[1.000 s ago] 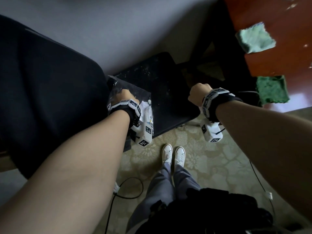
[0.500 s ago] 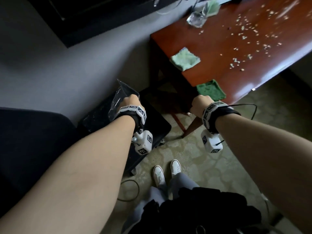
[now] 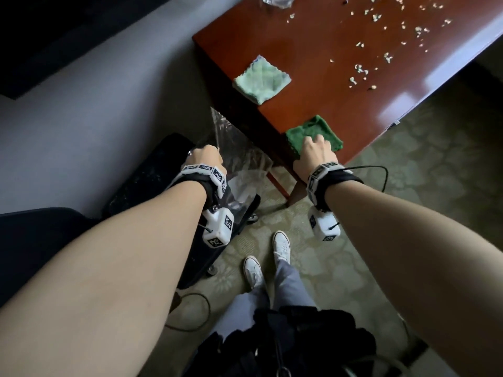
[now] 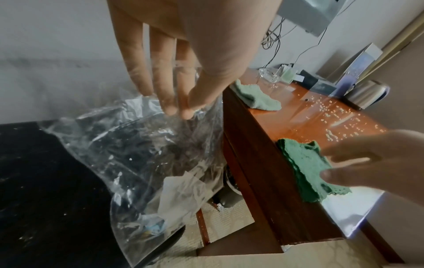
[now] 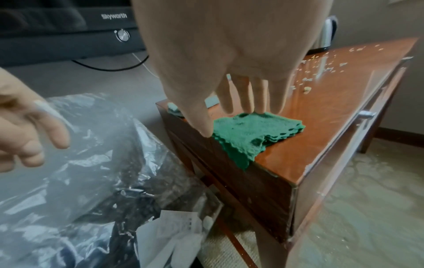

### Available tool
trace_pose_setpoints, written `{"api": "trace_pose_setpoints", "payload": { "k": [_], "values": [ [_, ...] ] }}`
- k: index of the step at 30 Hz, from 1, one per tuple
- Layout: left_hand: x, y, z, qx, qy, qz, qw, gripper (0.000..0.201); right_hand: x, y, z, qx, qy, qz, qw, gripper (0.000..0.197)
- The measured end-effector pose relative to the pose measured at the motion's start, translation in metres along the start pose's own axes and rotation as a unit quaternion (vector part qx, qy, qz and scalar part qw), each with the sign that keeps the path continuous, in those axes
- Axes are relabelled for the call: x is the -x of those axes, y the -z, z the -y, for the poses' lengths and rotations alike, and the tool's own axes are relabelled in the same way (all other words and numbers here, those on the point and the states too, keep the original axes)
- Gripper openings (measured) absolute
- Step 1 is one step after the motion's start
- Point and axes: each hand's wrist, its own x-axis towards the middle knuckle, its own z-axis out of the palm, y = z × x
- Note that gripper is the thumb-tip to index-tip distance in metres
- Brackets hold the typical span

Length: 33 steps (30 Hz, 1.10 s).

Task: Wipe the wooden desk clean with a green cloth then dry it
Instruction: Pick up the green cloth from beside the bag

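Note:
The reddish wooden desk (image 3: 340, 85) fills the upper right, with several pale crumbs (image 3: 362, 69) strewn over it. A dark green cloth (image 3: 330, 138) lies folded at the desk's near corner. My right hand (image 3: 315, 142) rests on this dark green cloth (image 5: 247, 134); the fingers reach down to its far edge and the thumb (image 5: 205, 130) touches its left edge. A light green cloth (image 3: 262, 78) lies further along the desk's left edge. My left hand (image 3: 206, 153) pinches the top of a clear plastic bag (image 4: 137, 154) beside the desk, thumb against fingertips (image 4: 171, 108).
The bag hangs over a black seat (image 3: 152, 172) left of the desk and holds crumpled paper (image 4: 181, 192). A glass dish (image 3: 275, 1) and a kettle (image 4: 367, 94) stand at the desk's far end. A cable (image 3: 190, 311) lies on the patterned carpet near my shoes (image 3: 281, 246).
The head view swung from the seat toward the desk. My right hand went from a fist in the air onto the dark green cloth. The left hand kept hold of the bag.

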Motion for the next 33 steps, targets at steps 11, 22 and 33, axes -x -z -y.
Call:
{"api": "trace_pose_setpoints", "payload": {
  "k": [11,22,33],
  "values": [
    [-0.032,-0.038,-0.041,-0.013,-0.002,0.050,0.999,0.033,-0.044,-0.048,-0.028,0.031,0.015,0.004,0.999,0.090],
    [-0.031,-0.058,-0.049,-0.019,0.012,0.074,0.997,0.030,-0.034,-0.039,-0.038,-0.014,0.074,-0.050,0.996,0.046],
    [0.002,-0.033,-0.065,-0.080,-0.037,0.112,0.990,0.027,-0.034,0.036,-0.066,-0.127,-0.018,-0.064,0.990,0.022]
  ]
}}
